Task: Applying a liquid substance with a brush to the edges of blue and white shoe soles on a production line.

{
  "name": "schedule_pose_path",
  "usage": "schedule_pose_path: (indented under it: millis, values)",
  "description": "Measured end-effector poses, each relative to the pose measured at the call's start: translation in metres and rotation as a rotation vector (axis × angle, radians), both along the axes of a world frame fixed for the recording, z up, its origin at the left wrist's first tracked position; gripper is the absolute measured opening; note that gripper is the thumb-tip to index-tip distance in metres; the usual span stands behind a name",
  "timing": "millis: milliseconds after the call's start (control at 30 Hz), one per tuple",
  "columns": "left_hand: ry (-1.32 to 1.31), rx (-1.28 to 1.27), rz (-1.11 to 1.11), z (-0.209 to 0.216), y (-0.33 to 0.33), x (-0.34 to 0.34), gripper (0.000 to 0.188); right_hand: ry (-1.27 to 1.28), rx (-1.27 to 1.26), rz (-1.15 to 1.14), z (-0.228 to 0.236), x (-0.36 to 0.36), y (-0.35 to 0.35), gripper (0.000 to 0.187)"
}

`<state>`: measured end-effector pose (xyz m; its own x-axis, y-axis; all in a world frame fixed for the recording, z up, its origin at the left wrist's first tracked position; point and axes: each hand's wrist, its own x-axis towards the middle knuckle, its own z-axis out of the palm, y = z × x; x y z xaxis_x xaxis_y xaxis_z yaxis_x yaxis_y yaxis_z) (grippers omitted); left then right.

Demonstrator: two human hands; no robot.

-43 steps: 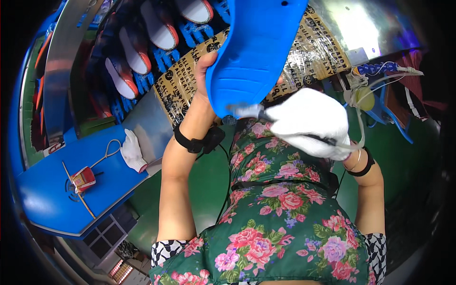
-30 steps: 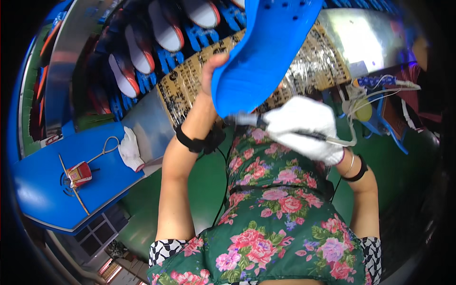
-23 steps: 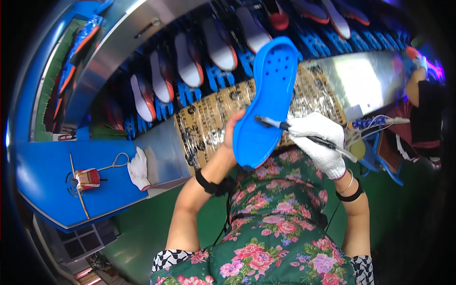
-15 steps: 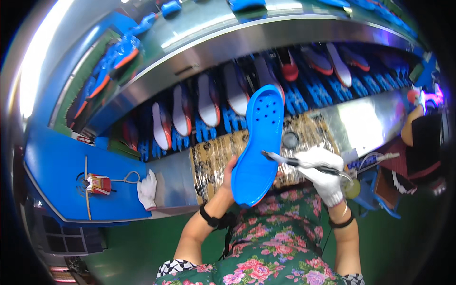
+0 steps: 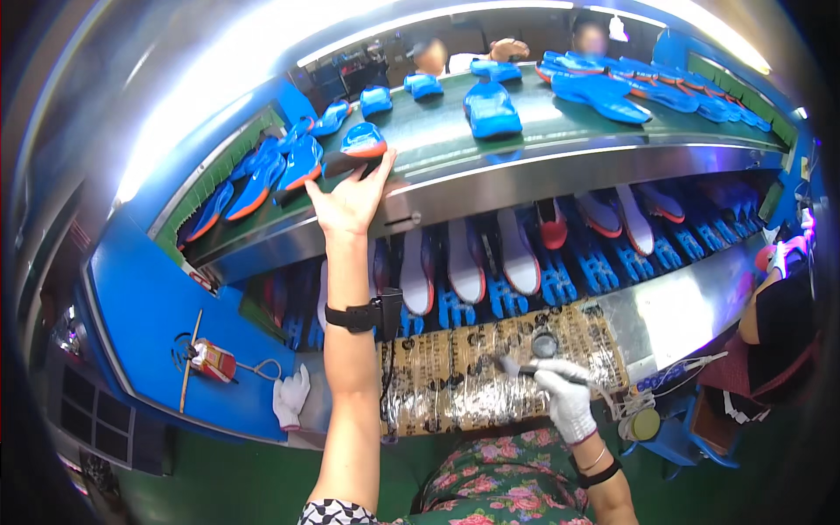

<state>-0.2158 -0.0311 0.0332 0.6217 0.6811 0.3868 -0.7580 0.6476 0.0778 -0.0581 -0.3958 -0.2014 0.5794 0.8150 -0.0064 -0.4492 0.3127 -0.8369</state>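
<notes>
My bare left hand (image 5: 352, 194) reaches far up to the edge of the raised conveyor, palm up, its fingers at the near end of a blue shoe sole (image 5: 364, 140) with an orange-red rim. The sole's dark underside or shadow hides some fingertips. In a white glove, my right hand (image 5: 563, 398) is closed round the dark handle of a brush (image 5: 518, 368), its bristle end pointing left. Under the brush lies a cardboard work pad (image 5: 455, 402) covered in clear tape. A small round dark cup (image 5: 544, 343) stands on the pad, just beyond the brush.
More blue soles (image 5: 493, 112) rest on the upper green conveyor (image 5: 429, 131). Below it, shoe uppers (image 5: 466, 262) stand in a row on blue racks. A spare white glove (image 5: 290, 398) lies at left beside a blue panel. Another person's gloved hand (image 5: 792, 247) is at far right.
My left hand has carried the blue sole from over the pad up to the conveyor. The brush has left the sole and moved down over the pad. The view has tilted up.
</notes>
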Motion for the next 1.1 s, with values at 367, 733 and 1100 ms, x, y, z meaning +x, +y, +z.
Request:
schedule_pose_path:
  millis: [367, 733, 1100]
  values:
    - [1.123, 1.246, 1.222, 0.018, -0.060, 0.134, 0.074, 0.181, -0.015, -0.128, -0.016, 0.019, -0.014, 0.017]
    - [0.685, 0.817, 0.611, 0.016, -0.038, 0.097, 0.025, 0.252, -0.052, -0.153, -0.024, 0.025, -0.043, 0.017]
    - [0.892, 0.775, 0.916, -0.090, -0.179, 0.031, 0.091, 0.401, 0.096, -0.247, -0.018, 0.042, -0.062, 0.021]
